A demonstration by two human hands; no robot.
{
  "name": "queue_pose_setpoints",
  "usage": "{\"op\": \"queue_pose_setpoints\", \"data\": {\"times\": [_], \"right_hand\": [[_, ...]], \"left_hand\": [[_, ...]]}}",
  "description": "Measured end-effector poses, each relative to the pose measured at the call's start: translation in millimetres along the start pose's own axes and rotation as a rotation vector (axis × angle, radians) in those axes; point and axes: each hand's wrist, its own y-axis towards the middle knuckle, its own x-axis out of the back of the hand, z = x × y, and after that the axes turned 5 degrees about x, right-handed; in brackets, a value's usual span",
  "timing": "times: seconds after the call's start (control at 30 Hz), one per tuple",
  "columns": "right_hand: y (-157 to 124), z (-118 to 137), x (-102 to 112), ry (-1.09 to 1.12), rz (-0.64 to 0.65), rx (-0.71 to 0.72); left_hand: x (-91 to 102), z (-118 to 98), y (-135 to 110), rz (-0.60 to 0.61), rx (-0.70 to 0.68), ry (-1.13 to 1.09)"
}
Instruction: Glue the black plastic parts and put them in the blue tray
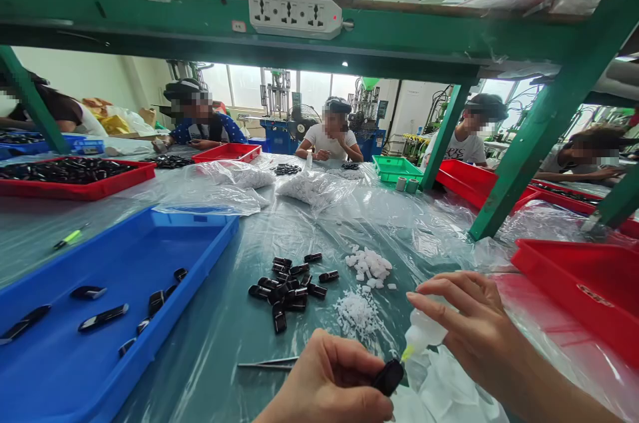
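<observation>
My left hand pinches a small black plastic part at the bottom of the view. My right hand grips a white plastic squeeze bottle, and its yellow-green nozzle reaches the black part. Just left of my left hand lie metal tweezers. Farther ahead sits a heap of similar black parts, beside two piles of white plastic granules. A crumpled white plastic bag lies under my right hand.
A blue tray with scattered black parts stands to the left, and a red tray to the right. Clear plastic sheeting covers the table. Green shelf posts rise ahead under a shelf. Several co-workers sit beyond.
</observation>
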Motion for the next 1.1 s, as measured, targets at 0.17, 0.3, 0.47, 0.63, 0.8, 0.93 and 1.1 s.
{"op": "queue_pose_setpoints", "data": {"times": [0.17,0.3,0.47,0.63,0.8,0.93,1.1], "right_hand": [[-11.2,-8.2,-24.1,0.296,0.130,-0.218],[-13.6,-6.0,-37.5,0.458,0.176,-0.359],[-21.6,-3.2,-49.9,0.632,0.177,-0.570],[-27.0,-5.1,-55.5,0.718,0.163,-0.696],[-31.3,-7.0,-60.5,0.759,0.166,-0.747],[-45.3,-12.1,-73.2,0.812,0.218,-0.804],[-48.4,-14.4,-69.1,0.740,0.189,-0.776]], "left_hand": [[7.2,4.7,5.9,-0.058,0.067,0.039],[11.6,8.7,10.0,-0.136,0.082,-0.101],[13.6,12.7,11.1,-0.152,0.082,-0.194],[11.2,10.9,11.7,-0.144,0.089,-0.224],[9.2,3.8,11.4,-0.234,0.050,-0.204],[9.2,-2.3,5.0,-0.368,-0.017,-0.099],[10.9,-0.3,-0.3,-0.458,0.004,-0.019]]}}
